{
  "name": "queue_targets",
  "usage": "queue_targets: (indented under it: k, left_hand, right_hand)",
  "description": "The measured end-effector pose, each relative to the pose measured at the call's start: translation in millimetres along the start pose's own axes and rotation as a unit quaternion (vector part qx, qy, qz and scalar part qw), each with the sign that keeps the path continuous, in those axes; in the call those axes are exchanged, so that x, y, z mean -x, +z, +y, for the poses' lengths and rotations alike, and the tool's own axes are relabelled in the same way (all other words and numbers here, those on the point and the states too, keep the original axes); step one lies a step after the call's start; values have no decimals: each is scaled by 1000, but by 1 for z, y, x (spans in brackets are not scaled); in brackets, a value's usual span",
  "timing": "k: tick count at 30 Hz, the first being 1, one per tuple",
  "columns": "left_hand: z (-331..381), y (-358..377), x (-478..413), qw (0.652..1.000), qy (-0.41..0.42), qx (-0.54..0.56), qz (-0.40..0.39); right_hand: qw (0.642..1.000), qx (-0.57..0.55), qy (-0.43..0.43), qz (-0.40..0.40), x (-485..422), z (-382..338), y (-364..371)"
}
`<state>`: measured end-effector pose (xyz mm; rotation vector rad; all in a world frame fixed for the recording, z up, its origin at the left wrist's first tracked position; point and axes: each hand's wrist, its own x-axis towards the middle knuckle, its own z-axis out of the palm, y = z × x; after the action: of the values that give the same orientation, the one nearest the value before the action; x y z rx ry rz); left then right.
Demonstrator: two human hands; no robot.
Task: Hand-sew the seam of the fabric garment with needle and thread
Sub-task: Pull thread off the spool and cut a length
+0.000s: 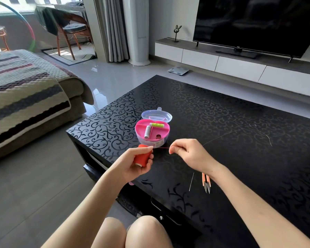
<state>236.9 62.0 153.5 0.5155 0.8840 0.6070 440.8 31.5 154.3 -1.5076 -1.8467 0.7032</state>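
Note:
My left hand (132, 162) grips a red thread spool (142, 156) above the near left edge of the black table (231, 140). A thin red thread (161, 148) runs from the spool to my right hand (188, 153), which pinches its end between thumb and forefinger. On the table under my right wrist lie a needle (191, 181) and small orange thread snips (206, 184). No garment is in view.
A pink sewing box (151, 134) with white and green spools stands open behind my hands, its clear lid (157, 116) tipped back. Loose thread strands (265, 135) lie at the right. A sofa with a striped cover (25, 90) is on the left, a TV (254, 24) beyond.

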Motion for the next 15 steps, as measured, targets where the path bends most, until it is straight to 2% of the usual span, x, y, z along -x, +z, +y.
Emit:
queue_targets:
  k: [3,5,7,9,10,12,15]
  left_hand:
    - [-5,-1,-5,999,8,-26,26]
    - [-9,-3,-8,987,28,-158,28]
    - [-13,-6,-7,950,43,-310,12]
    - [-16,-8,-5,917,51,-394,-40]
    - [-16,-8,-2,912,57,-399,-70]
    - [-14,-10,4,930,80,-340,-110]
    - [-3,-11,9,967,132,-206,-68]
  right_hand:
    - [999,-3,-17,31,0,-10,-15]
    - [998,12,-33,54,-2,-18,-26]
    - [994,59,-44,82,-8,-20,-35]
    - [987,112,-33,115,-18,-13,-43]
    - [982,132,-17,132,-22,-8,-46]
    - [974,161,25,160,-28,7,-53]
    - [963,177,86,184,-26,32,-60]
